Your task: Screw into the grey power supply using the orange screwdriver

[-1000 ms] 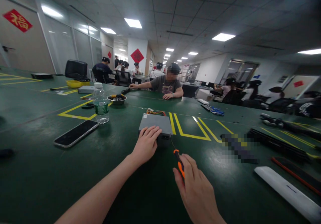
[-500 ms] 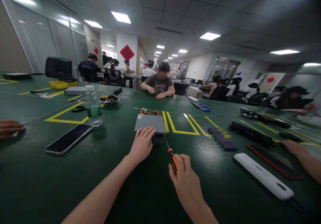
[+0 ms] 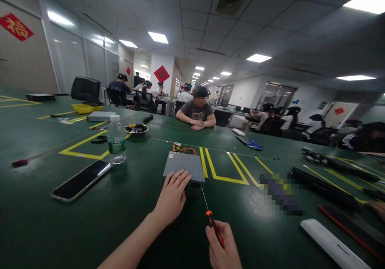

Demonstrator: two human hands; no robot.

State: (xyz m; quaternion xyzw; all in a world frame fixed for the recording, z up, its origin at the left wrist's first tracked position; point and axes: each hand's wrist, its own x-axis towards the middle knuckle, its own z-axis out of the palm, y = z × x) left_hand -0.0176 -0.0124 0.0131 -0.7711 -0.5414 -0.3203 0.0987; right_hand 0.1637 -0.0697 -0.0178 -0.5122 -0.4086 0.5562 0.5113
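Observation:
A grey metal box [image 3: 183, 164] with a bundle of coloured wires at its back lies on the green table [image 3: 135, 233]. My left hand [image 3: 172, 192] rests on the box's near part, its fingers over the top face and near edge. In my right hand [image 3: 222, 245] is an orange and black screwdriver [image 3: 211, 223], its thin shaft pointing up and left. The shaft's tip is by the near right corner of the box; whether it touches cannot be made out.
A phone [image 3: 81, 180] and a water bottle [image 3: 116, 142] stand left of the box, with a metal bowl [image 3: 136, 130] behind. On the right lie a white bar-shaped device [image 3: 333, 243] and a black-and-red one [image 3: 351, 229]. A person [image 3: 197, 110] sits opposite.
The view has tilted and shifted, so the box appears lower. My right hand sits lower and further back along the screwdriver. The other person's hand at the left has left the view; the person opposite has joined hands.

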